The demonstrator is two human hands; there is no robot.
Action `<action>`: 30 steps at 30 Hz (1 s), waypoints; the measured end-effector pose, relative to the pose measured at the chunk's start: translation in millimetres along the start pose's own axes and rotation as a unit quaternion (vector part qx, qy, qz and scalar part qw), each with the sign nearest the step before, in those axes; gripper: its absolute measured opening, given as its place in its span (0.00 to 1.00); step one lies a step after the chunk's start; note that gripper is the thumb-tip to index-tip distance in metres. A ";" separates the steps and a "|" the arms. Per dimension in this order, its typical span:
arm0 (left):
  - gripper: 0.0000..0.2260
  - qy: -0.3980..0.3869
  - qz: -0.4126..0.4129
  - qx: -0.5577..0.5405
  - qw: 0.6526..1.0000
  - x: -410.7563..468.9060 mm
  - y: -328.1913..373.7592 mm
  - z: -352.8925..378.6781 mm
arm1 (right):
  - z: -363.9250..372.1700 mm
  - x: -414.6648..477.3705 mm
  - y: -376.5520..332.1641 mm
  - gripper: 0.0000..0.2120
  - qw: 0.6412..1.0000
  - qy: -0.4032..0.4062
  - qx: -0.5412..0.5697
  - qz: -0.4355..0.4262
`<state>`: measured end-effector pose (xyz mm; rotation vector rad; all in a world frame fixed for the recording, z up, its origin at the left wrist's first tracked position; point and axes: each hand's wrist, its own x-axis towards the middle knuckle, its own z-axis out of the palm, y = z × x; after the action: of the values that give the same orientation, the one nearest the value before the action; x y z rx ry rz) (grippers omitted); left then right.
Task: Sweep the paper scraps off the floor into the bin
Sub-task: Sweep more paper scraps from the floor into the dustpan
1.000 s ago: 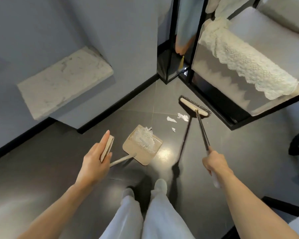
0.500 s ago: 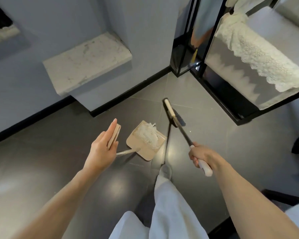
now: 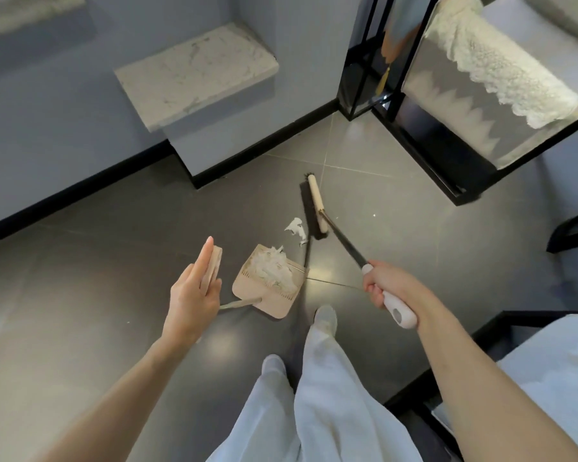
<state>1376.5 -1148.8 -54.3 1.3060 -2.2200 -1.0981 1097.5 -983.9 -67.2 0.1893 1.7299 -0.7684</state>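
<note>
A beige dustpan stands on the dark tiled floor, holding a heap of white paper scraps. My left hand holds the flat top end of its long handle between thumb and straight fingers. My right hand grips the white handle of a broom, whose head rests on the floor just right of two or three loose scraps. Those scraps lie between the broom head and the dustpan's mouth. No bin is in view.
A marble-topped ledge juts from the grey wall ahead. At right stands a black-framed unit with a lace cloth on top. A white surface is at lower right. My feet stand just behind the dustpan.
The broom swung from the far side of the scraps round to their right, pushing them closer to the dustpan. My right hand slid down to the white grip. The dustpan stayed put.
</note>
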 end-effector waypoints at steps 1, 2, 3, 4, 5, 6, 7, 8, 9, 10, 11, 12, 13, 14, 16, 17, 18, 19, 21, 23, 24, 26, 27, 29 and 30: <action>0.33 0.008 -0.008 -0.008 1.000 -6.8 -1.4 -2.1 | 4.2 0.2 6.2 0.26 1.000 0.014 -0.012 -0.011; 0.33 0.014 -0.015 -0.013 1.000 -11.7 -2.7 -3.6 | 7.9 0.8 11.3 0.27 0.999 0.030 -0.030 -0.023; 0.33 0.017 -0.019 -0.014 1.000 -15.6 -3.5 -4.4 | 9.6 3.5 15.4 0.28 0.997 0.045 -0.046 -0.036; 0.33 0.016 -0.023 -0.014 1.000 -18.2 -3.6 -4.6 | 9.7 6.7 18.2 0.27 0.996 0.059 -0.057 -0.046; 0.33 0.012 -0.026 -0.013 0.999 -20.5 -2.8 -4.2 | 7.7 10.7 20.2 0.26 0.994 0.070 -0.063 -0.052; 0.32 0.006 -0.028 -0.011 1.000 -21.7 -1.1 -2.7 | 3.8 13.6 21.1 0.23 0.993 0.080 -0.071 -0.056; 0.32 0.000 -0.030 -0.009 1.000 -21.8 1.8 -0.2 | -1.9 16.1 21.8 0.21 0.991 0.089 -0.079 -0.058; 0.32 -0.003 -0.034 -0.007 0.999 -20.7 5.1 3.3 | -8.7 18.3 22.6 0.20 0.989 0.100 -0.088 -0.059; 0.32 -0.004 -0.039 -0.007 0.999 -18.7 8.9 7.6 | -16.0 20.6 23.4 0.20 0.987 0.111 -0.096 -0.061; 0.32 -0.005 -0.046 -0.008 0.999 -15.8 12.5 13.1 | -24.1 22.9 23.8 0.21 0.985 0.121 -0.107 -0.062; 0.32 -0.006 -0.052 -0.008 0.999 -12.2 17.2 19.7 | -32.7 25.9 24.1 0.21 0.983 0.131 -0.117 -0.059; 0.32 -0.006 -0.057 -0.009 0.998 -6.8 23.9 29.1 | -43.8 29.0 22.7 0.22 0.981 0.137 -0.123 -0.057; 0.32 -0.004 -0.059 -0.010 0.998 -2.9 29.0 34.8 | -50.7 32.1 21.5 0.22 0.980 0.140 -0.128 -0.055; 0.32 -0.002 -0.057 -0.012 0.998 1.8 35.2 42.3 | -59.1 35.2 19.2 0.21 0.980 0.142 -0.132 -0.053; 0.32 -0.002 -0.055 -0.007 0.998 12.8 48.6 61.9 | -80.7 42.4 10.0 0.18 0.979 0.150 -0.125 -0.052; 0.32 0.000 -0.061 -0.003 0.998 18.4 54.5 70.4 | -90.4 46.1 5.8 0.16 0.979 0.155 -0.125 -0.051; 0.32 0.005 -0.071 -0.003 0.997 23.9 60.0 78.7 | -99.3 48.6 1.0 0.14 0.978 0.156 -0.126 -0.048; 0.32 0.012 -0.083 -0.005 0.996 28.5 65.2 86.5 | -107.5 51.6 -3.8 0.13 0.979 0.153 -0.124 -0.044; 0.32 0.019 -0.096 -0.003 0.995 35.7 74.1 99.7 | -122.1 59.3 -11.4 0.13 0.984 0.136 -0.108 -0.036; 0.32 0.014 -0.098 0.003 0.995 40.8 83.5 110.7 | -131.5 67.3 -19.5 0.14 0.992 0.101 -0.075 -0.029; 0.32 0.010 -0.099 0.005 0.995 43.4 87.8 115.2 | -133.4 69.7 -23.8 0.15 0.996 0.078 -0.035 -0.021; 0.32 0.006 -0.104 0.006 0.995 48.7 94.5 121.5 | -131.7 70.9 -30.0 0.18 0.999 0.036 0.025 -0.003; 0.32 0.008 -0.107 0.006 0.994 50.6 96.7 123.1 | -128.6 70.9 -31.0 0.21 0.999 0.013 0.035 0.007; 0.32 0.011 -0.113 0.007 0.994 51.4 98.3 123.7 | -121.0 69.9 -31.3 0.28 0.999 -0.025 0.035 0.028; 0.32 0.013 -0.116 0.008 0.993 50.9 98.9 122.8 | -117.8 69.3 -32.1 0.31 0.998 -0.036 0.032 0.034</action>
<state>1215.8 -1109.5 -62.6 1.6063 -2.1017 -1.1380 964.7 -958.4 -105.0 0.2587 1.6237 -0.7715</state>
